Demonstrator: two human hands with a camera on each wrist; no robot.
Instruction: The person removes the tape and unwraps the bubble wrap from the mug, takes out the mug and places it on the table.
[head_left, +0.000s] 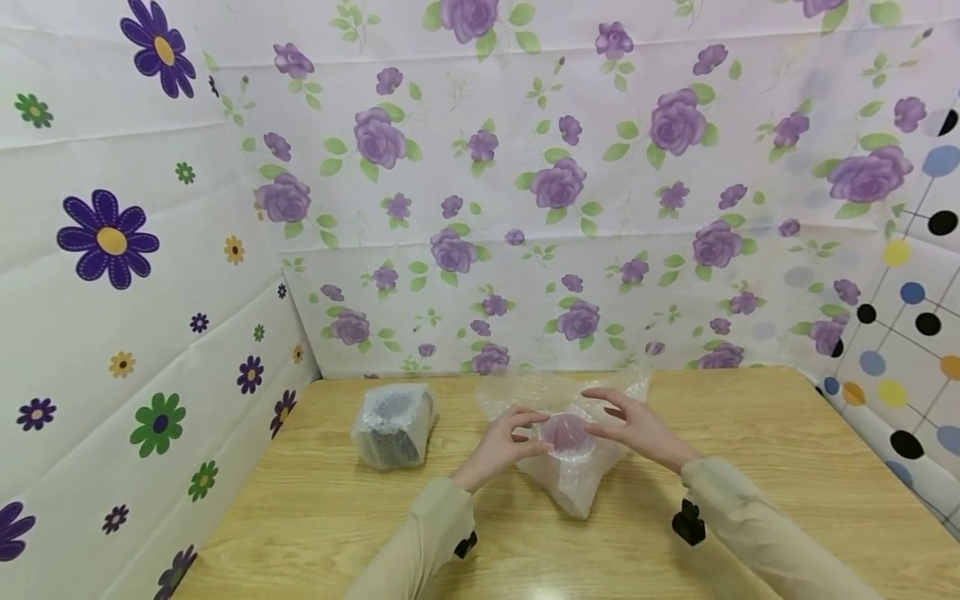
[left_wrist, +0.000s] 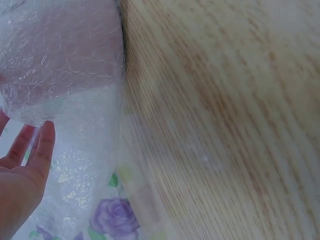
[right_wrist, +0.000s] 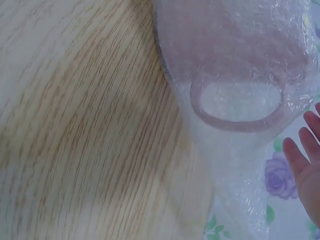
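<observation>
Between the two hands stands a pink mug [head_left: 567, 435] with bubble wrap [head_left: 576, 492] around it, the wrap's corners flaring out over the table. Through the film in the right wrist view, the mug's looped handle [right_wrist: 239, 125] shows. My left hand [head_left: 506, 446] is on the mug's left, fingers loosely bent, and in the left wrist view its fingertips [left_wrist: 47, 131] touch the wrap near the mug's upper edge. On the opposite side, my right hand [head_left: 637, 429] is held with fingers spread; in the right wrist view they appear apart from the wrap.
To the left on the wooden table [head_left: 300, 517] sits a dark object wrapped in bubble wrap [head_left: 393, 425]. A flowered cloth [head_left: 450, 200] hangs behind the table, with patterned cloths at both sides.
</observation>
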